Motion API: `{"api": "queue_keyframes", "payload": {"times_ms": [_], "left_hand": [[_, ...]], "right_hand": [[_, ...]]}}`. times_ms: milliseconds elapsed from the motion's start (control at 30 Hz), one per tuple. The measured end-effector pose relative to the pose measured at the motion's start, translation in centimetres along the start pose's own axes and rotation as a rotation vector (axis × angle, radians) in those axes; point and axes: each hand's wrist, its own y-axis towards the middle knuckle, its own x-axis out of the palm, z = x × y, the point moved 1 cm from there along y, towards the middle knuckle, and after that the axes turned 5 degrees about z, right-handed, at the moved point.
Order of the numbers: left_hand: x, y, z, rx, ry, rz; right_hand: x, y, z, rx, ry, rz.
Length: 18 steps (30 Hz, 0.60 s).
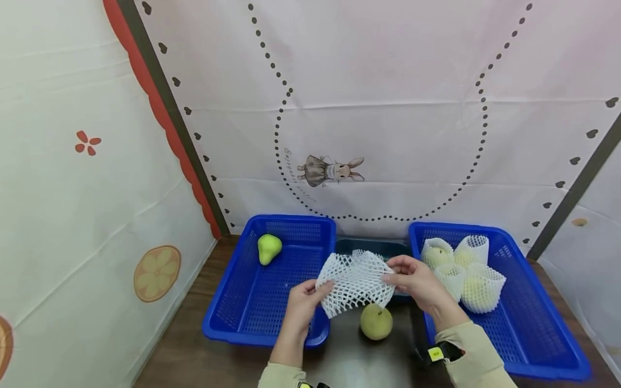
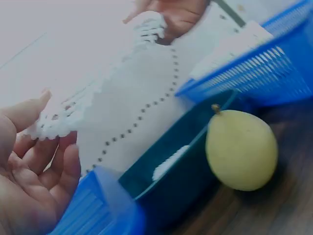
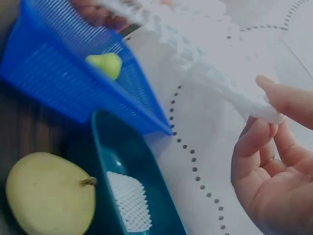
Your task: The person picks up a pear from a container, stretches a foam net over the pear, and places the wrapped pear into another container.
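A white foam fruit net (image 1: 356,283) is stretched flat between both hands. My left hand (image 1: 304,304) pinches its left edge between thumb and fingers; my right hand (image 1: 418,283) pinches the opposite edge. Below the net, a round yellow-green pear (image 1: 375,322) with a short stem sits on the table, touched by neither hand. Behind it stands a dark teal bin (image 3: 139,161), partly hidden by the net in the head view. Another white foam net (image 3: 129,200) lies inside that bin.
At left, a blue basket (image 1: 245,215) holds one green pear (image 1: 269,249). The blue basket (image 1: 558,323) at right holds several pears in white foam nets (image 1: 482,288). A patterned cloth (image 1: 388,124) hangs behind the brown table (image 1: 184,345).
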Motion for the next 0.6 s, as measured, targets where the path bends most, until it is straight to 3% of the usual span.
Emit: {"api": "queue_keyframes", "payload": {"times_ms": [67, 200, 333, 433, 600], "left_hand": [[0.2, 0.5, -0.9, -0.006, -0.044, -0.056], [1.8, 0.9, -1.4, -0.047, -0.180, -0.191], [3.0, 1.2, -1.6, -0.043, -0.230, -0.283], [3.6, 1.6, -1.7, -0.014, -0.288, -0.264], [2.9, 2.6, -2.4, -0.085, -0.601, -0.129]], "right_hand": [[0.1, -0.2, 0.1, -0.016, 0.001, 0.016], [1.5, -0.2, 0.2, -0.057, 0.010, 0.069], [2.3, -0.2, 0.4, -0.095, -0.011, 0.131], [2.5, -0.2, 0.6, -0.126, 0.018, 0.181], [2.6, -0.8, 1.7, -0.124, 0.015, 0.363]]}}
